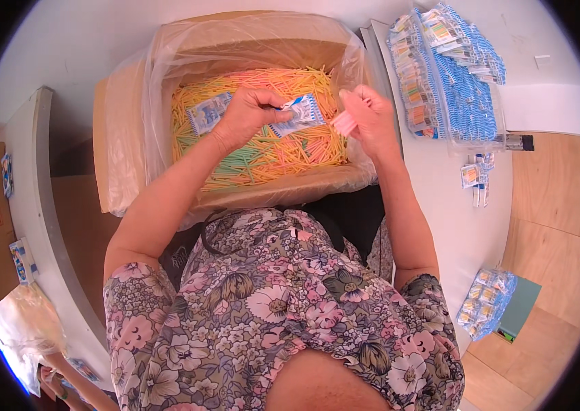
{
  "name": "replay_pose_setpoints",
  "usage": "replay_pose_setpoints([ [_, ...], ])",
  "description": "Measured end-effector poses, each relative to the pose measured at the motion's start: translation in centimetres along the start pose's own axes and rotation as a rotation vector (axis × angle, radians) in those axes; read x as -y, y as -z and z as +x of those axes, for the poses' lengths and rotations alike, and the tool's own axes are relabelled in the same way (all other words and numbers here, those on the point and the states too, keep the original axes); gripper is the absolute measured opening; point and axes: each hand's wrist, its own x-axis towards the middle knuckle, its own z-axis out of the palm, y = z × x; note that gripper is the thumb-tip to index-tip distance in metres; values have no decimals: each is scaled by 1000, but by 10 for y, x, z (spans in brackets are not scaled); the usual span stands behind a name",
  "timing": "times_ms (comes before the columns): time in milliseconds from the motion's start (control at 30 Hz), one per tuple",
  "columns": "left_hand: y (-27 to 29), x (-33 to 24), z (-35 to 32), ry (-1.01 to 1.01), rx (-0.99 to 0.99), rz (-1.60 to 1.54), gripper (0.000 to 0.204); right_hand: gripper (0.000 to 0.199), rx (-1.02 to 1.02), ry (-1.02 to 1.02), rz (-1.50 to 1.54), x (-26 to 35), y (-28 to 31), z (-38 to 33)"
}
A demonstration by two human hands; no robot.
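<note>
Pink sticks [345,123] pinched in my right hand [371,120] could slip into the box [269,188] if my left hand [245,116], closed on the packet [298,115] above it, tilts its mouth away.

We see our floral blouse [283,308], grey-green with pink and cream blossoms; its short sleeves [132,288] leave our forearms bare.
</note>
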Motion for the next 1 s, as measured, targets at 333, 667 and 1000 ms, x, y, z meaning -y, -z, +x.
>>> replay_pose_setpoints([
  [333, -4, -7, 1, 17, 137, -72, 15, 25, 103, -38, -117, 28, -18, 3],
  [667, -1, -2, -3, 82, 153, -88, 15, 26, 72, 346, -587, 32, -44, 1],
  [1000, -12, -2, 6, 138, 193, 135, 26, 20, -14, 700, -651, -24, -19, -33],
])
